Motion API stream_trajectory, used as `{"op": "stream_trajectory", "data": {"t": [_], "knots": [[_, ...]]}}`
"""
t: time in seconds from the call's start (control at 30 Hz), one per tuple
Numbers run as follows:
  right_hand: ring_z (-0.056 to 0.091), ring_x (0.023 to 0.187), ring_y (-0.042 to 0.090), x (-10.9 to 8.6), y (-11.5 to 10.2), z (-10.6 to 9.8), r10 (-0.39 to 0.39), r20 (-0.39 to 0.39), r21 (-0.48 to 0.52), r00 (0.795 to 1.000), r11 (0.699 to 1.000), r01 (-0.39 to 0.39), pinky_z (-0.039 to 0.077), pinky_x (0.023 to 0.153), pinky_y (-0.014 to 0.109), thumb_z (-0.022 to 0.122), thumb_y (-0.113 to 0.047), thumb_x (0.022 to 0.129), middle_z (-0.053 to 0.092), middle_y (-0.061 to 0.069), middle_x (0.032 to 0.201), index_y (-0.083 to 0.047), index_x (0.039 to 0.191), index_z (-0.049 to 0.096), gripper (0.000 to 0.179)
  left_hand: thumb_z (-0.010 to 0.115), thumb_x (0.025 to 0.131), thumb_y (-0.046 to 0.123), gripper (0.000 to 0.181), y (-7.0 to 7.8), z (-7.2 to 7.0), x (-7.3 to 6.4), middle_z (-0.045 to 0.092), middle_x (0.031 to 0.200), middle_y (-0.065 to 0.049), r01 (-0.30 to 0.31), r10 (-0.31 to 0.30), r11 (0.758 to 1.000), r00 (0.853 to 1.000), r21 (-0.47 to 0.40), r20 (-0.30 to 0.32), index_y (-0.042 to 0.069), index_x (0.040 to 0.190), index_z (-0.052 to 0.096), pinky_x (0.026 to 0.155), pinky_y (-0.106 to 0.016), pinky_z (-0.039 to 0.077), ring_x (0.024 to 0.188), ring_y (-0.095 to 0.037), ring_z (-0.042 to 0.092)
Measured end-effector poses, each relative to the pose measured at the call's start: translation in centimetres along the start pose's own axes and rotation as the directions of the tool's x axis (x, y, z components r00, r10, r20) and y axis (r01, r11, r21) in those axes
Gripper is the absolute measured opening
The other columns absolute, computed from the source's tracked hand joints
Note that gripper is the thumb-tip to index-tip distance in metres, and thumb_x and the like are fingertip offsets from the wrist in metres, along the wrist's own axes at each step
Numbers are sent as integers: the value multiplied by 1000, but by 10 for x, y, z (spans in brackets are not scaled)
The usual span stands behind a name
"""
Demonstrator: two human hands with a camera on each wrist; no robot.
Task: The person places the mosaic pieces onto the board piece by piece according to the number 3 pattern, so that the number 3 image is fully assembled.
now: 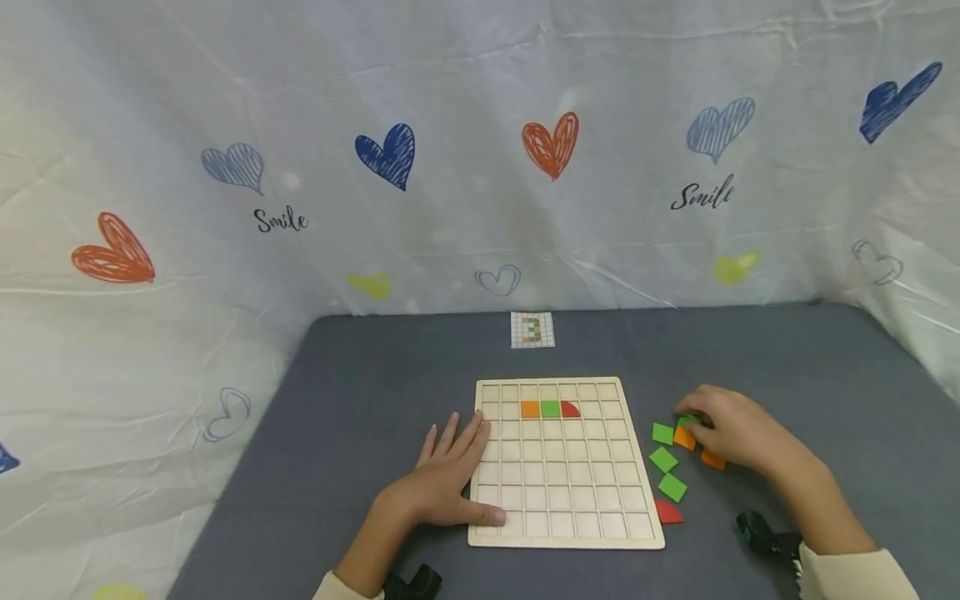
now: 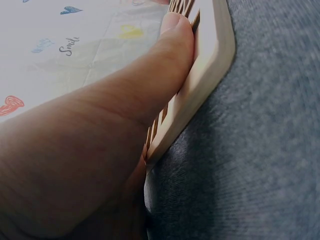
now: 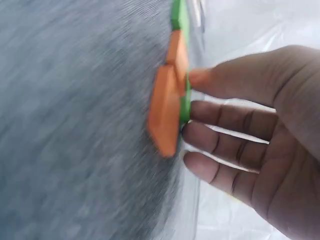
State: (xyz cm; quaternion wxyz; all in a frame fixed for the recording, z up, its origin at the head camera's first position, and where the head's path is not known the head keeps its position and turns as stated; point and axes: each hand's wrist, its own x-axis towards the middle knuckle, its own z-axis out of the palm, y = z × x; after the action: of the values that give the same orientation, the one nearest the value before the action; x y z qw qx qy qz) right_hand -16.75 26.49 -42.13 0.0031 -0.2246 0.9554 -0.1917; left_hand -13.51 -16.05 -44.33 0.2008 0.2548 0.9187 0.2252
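Partly hidden green tile (image 1: 686, 419), right of centre in frame, is judged light, stiff, best edge-pinched; right hand (image 1: 729, 425) bends fingers at it, grip unclear; left hand (image 1: 441, 490), fingers spread, rests on wooden grid board (image 1: 560, 498).

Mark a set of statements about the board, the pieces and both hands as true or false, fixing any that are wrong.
1. The left hand rests on the wooden board. True.
2. An orange tile, a green tile and a red piece sit in one row of the grid. True.
3. The red one is in the middle of that row of three. False: the green tile is.
4. Both hands are on the board. False: the right hand is at the loose pieces to its right.
5. A patterned card lies beyond the board's far edge. True.
6. Every loose piece is green. False: orange ones and a red one lie there too.
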Motion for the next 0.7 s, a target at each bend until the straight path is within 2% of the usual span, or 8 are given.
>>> {"op": "stream_trajectory", "data": {"t": [0.1,0.23,0.47,0.7], "knots": [[59,78,18,-4,2,1,-10,-2,-2,1000,1000,10,52,68,41,73,4,84,65,4,96,-2,102,76,19,66,79,76,121,0,-2,-1,-7,168,-1,-8,8,1000,1000,-12,1,15,163,3,114,-59,-12,151,-32,-14],[63,85,26,-6,2,1,8,7,-1,1000,1000,-8,54,72,47,71,10,79,66,8,99,0,103,75,26,66,78,77,122,-1,0,0,-8,168,-1,-15,16,999,1000,-29,3,15,163,2,114,-60,-13,151,-32,-15],[62,86,26,-5,0,0,34,37,-7,999,999,-34,53,71,48,77,6,76,65,8,99,-1,104,75,28,69,79,73,121,5,-4,-1,-5,168,-2,14,-14,1000,1000,-5,16,15,163,5,115,-58,-10,151,-32,-12],[60,81,22,-5,0,1,52,11,-42,999,998,-52,52,68,46,78,5,78,66,8,99,-2,107,74,31,69,80,72,119,5,-5,-2,-5,168,-2,18,-18,1000,1000,0,16,15,163,4,115,-59,-10,151,-32,-12]]}}
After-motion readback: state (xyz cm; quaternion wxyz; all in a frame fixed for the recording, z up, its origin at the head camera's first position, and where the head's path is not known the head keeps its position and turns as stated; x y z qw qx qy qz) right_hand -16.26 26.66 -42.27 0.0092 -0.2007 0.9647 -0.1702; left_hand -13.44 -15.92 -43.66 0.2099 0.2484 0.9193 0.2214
